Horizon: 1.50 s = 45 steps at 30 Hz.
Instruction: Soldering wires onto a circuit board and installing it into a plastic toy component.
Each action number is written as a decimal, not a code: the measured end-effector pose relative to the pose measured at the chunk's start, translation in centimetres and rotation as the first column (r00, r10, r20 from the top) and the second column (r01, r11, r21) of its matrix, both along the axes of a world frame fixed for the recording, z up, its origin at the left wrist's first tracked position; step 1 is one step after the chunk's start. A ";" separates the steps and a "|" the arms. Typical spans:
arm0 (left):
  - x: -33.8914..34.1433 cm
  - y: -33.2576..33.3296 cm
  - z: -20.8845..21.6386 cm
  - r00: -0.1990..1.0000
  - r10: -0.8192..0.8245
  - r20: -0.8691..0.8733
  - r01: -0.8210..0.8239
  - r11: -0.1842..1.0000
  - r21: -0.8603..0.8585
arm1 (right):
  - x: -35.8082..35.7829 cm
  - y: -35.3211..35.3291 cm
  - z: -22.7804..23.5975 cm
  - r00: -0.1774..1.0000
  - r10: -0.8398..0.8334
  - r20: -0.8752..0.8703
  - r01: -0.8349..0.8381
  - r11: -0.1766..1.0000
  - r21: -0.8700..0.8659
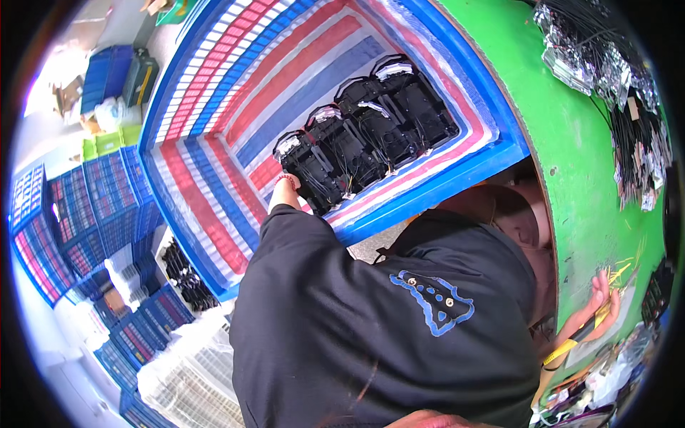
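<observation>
My left hand (285,189), with a red beaded bracelet at the wrist, reaches down into a blue crate (427,187) at the near end of a row of black plastic units (317,175). Its fingers are mostly hidden beside the nearest unit, so its grip does not show. The units stand side by side, with thin wires and pale clear pieces on them. Over the green table at the right, my right hand (601,305) is turned up, fingers apart. A yellow and black strip (567,348) runs along its wrist and palm.
The crate is lined with red, white and blue striped sheeting (214,192). Bundles of black cables (635,143) with silvery bags lie on the green table (531,71). Stacked blue crates (93,203) and a plastic-wrapped white stack (189,381) stand at the left.
</observation>
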State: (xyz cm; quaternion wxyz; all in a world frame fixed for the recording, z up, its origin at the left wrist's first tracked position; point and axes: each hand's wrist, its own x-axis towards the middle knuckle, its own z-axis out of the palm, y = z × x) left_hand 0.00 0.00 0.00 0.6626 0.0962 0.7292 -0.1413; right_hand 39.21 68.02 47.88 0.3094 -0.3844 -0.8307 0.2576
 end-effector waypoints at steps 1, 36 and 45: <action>-3.1 3.8 1.9 0.598 -0.783 0.172 0.752 0.622 0.217 | -0.3 0.1 0.6 0.999 0.035 0.007 -0.036 0.999 0.014; -8.4 44.2 38.9 0.329 0.935 0.133 -0.029 -0.130 0.991 | -6.4 17.9 0.1 0.998 0.021 -0.052 0.015 0.794 0.607; 11.8 66.5 51.7 0.941 -0.039 0.335 -0.332 0.079 0.940 | -6.6 17.1 0.7 0.915 -0.092 -0.393 0.146 0.983 0.112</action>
